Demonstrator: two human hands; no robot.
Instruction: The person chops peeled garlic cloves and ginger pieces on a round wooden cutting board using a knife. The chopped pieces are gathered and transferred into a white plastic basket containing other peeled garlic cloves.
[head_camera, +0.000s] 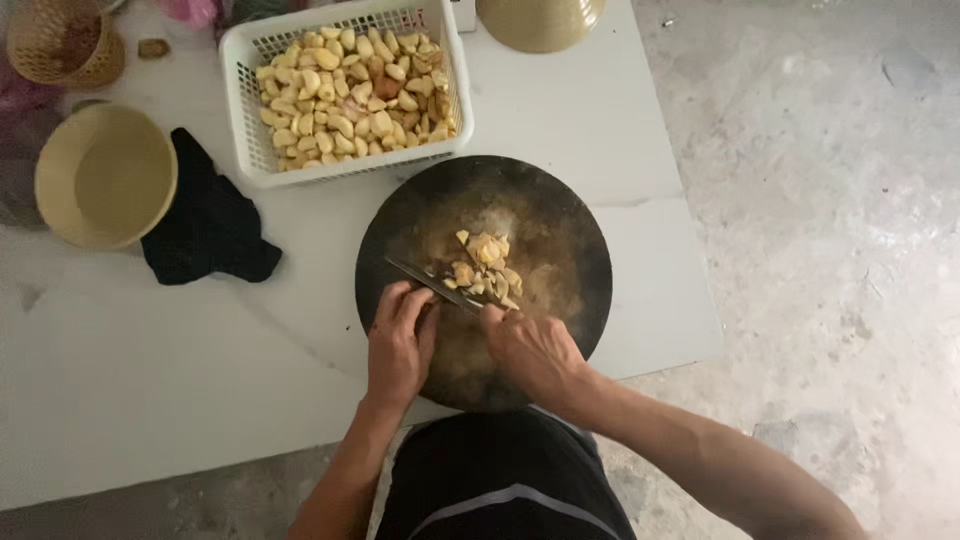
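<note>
Head view. The knife (432, 283) lies slantwise across the round dark board (560, 210), its long axis running from upper left to lower right. The right hand (535, 350) is closed around the handle end; the left hand (400, 340) presses flat on the blade's spine, fingers not curled. The cut pieces (485, 265) lie just beyond the blade, touching it, nearer the right hand. The board is bare around the pile. The basket (245, 60) of pieces stands beyond, near the board's far edge; the cloth (205, 215) and bowl (105, 175) lie left on the worktop (150, 370).
</note>
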